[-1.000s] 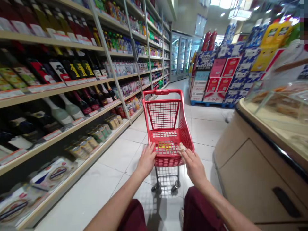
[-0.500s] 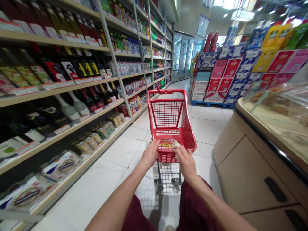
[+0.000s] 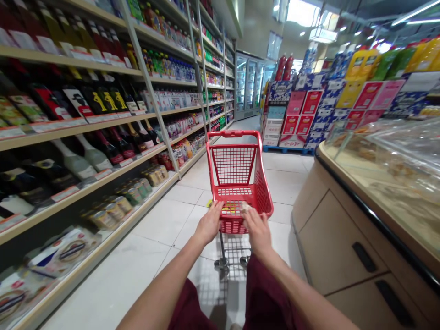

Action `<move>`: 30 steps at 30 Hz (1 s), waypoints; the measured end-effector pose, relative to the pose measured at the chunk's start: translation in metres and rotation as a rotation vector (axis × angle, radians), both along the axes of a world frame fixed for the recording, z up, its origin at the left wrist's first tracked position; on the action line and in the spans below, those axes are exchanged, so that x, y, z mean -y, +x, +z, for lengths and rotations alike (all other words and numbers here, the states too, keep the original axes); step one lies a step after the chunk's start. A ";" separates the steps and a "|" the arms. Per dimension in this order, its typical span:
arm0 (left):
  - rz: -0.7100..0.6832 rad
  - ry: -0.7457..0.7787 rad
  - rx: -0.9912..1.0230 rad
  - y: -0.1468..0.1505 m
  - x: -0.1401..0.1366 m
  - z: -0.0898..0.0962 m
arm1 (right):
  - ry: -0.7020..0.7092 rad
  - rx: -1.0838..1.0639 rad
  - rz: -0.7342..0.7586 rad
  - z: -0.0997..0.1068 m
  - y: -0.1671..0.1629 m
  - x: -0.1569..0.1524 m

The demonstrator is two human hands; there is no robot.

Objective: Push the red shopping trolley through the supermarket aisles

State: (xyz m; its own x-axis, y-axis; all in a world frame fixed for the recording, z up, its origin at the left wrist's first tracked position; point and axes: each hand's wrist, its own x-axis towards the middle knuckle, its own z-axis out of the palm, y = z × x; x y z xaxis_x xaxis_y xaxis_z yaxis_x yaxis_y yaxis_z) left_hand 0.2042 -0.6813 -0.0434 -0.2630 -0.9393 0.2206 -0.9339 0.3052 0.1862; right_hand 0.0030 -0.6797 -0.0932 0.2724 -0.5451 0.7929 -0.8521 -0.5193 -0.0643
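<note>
A red plastic shopping cart (image 3: 258, 192) with grid walls stands right in front of me on small wheels. Along its near rim, at the left corner, my left hand (image 3: 208, 223) lies with its fingers hooked over the edge. My right hand (image 3: 258, 231) has its fingers over the same rim, farther right. A small crumpled whitish thing (image 3: 245, 207) shows at the right fingertips; whether it is held or lies in the basket I cannot tell. Something yellow shows through the grid of the basket floor, partly hidden. Both thumbs are out of sight.
Shelves (image 3: 144, 114) of bottles, cans and packs line the left side. A rounded beige counter (image 3: 330, 238) with a clear top borders the right. Ahead stand stacked drink cartons (image 3: 298, 114) on a blue pallet (image 3: 288, 150). Glass-door fridges (image 3: 252, 82) are farther back. Pale tiled floor (image 3: 161, 215) runs between.
The shelves and counter have slid nearer and the view has turned slightly right. The cart has moved along with both hands, which stay at its near rim.
</note>
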 end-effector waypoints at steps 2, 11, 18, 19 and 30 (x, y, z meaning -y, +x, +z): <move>0.025 -0.001 0.065 -0.004 0.000 0.003 | -0.002 -0.045 0.068 0.002 0.025 -0.001; 0.043 -0.135 0.238 -0.002 -0.001 -0.004 | 0.080 -0.019 -0.072 -0.013 -0.040 0.006; 0.090 -0.190 0.246 0.009 0.002 0.003 | 0.125 -0.155 0.027 -0.001 -0.026 0.030; 0.092 -0.197 0.249 0.009 0.001 0.003 | 0.144 -0.146 0.015 0.000 -0.031 0.031; 0.140 -0.154 0.266 -0.004 -0.011 0.005 | -0.002 -0.019 0.259 -0.008 0.056 -0.003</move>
State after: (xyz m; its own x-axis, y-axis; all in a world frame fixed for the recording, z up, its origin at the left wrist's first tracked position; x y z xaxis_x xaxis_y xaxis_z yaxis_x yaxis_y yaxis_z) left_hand 0.2004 -0.6699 -0.0383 -0.2010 -0.9313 0.3037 -0.9785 0.1759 -0.1081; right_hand 0.0590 -0.6767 -0.1015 0.4171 -0.4537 0.7875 -0.6920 -0.7203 -0.0484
